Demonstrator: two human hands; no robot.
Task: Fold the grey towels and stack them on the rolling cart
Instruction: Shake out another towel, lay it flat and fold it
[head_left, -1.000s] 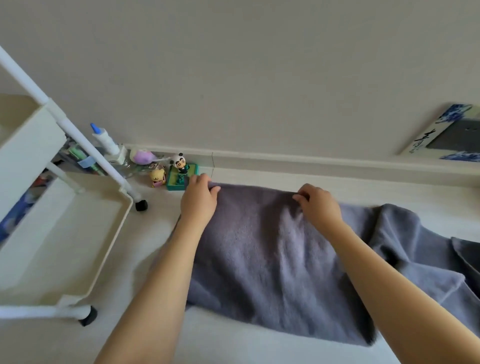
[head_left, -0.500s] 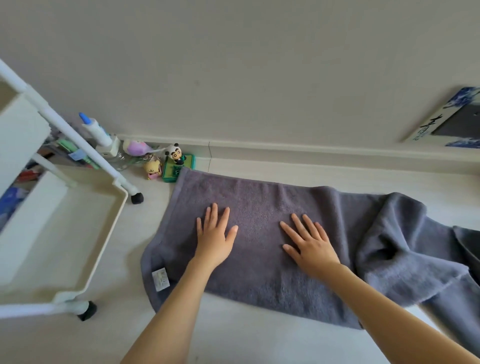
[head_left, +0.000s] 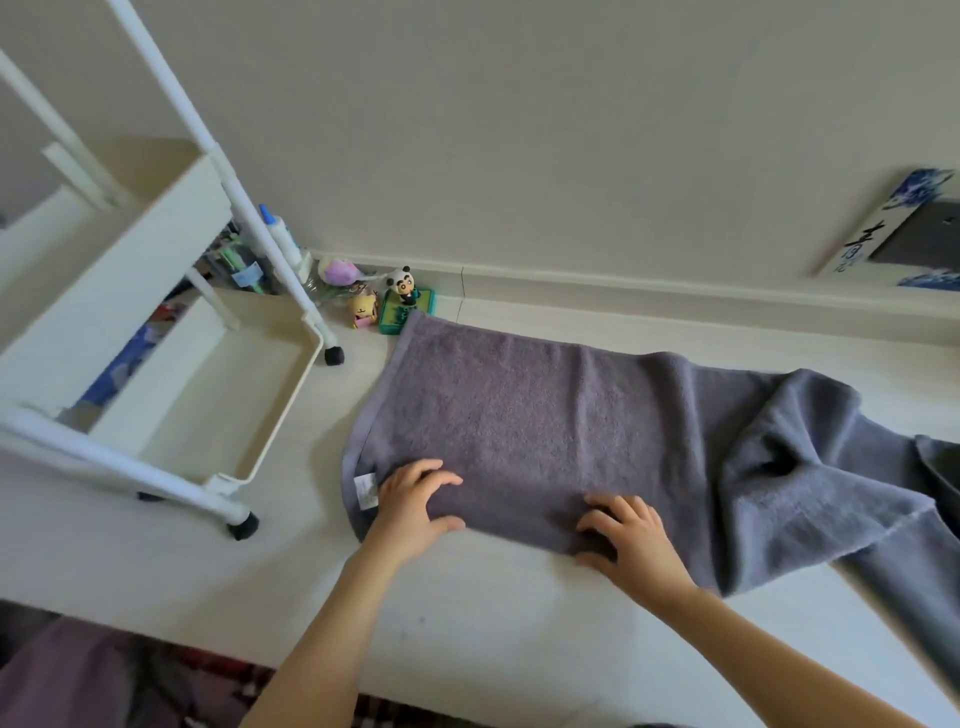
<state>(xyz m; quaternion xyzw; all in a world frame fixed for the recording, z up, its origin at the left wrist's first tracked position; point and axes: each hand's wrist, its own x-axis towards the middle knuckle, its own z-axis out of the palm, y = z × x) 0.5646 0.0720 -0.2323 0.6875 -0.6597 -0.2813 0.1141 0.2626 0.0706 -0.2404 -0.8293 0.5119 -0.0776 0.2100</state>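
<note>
Grey towel (head_left: 530, 421) lies flat on the white table (head_left: 493, 618), its far corner touching the small toys (head_left: 395, 301) by the wall. My left hand (head_left: 413, 506) grips its near edge beside the white label (head_left: 365, 489), fingers curled on top, thumb under the hem. My right hand (head_left: 631, 540) grips the same edge further right. White cart (head_left: 171, 364) stands just left of the towel.
</note>
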